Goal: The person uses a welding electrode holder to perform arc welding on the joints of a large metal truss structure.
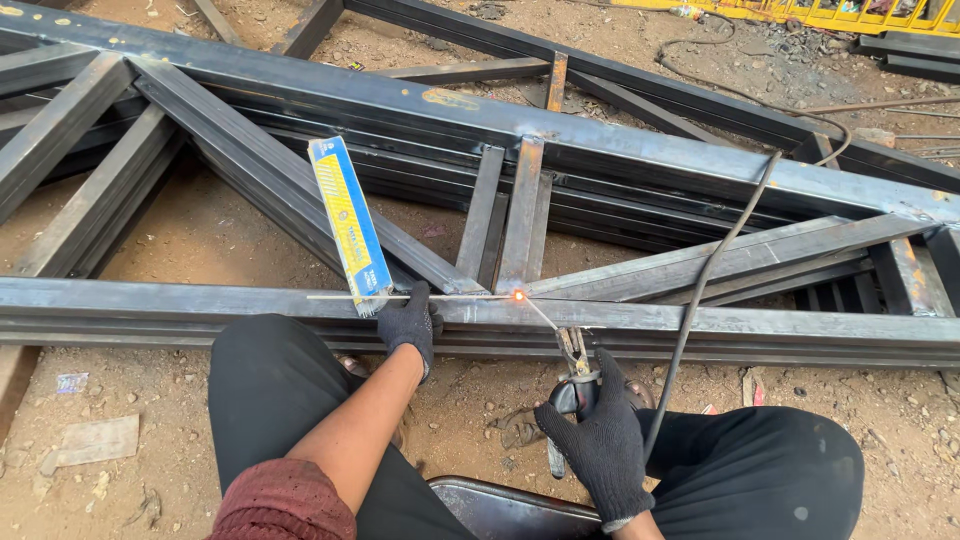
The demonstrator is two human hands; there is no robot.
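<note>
My right hand (598, 440), in a black glove, grips a welding electrode holder (575, 358). Its rod runs up-left to a glowing orange spot (519, 296) at the foot of an upright steel strut (521, 210). My left hand (410, 322), also gloved in black, rests on the front steel beam (760, 325) and pinches a thin bare welding rod (345, 297) that lies along the beam. A blue and yellow box of electrodes (349, 222) stands tilted on the beam just left of that hand.
The steel truss frame (600, 145) lies flat on sandy ground. A black cable (712, 268) runs from the holder up across the frame. My black-trousered knees flank a dark welding mask (510, 508) at the bottom. A yellow frame (800, 14) lies far back.
</note>
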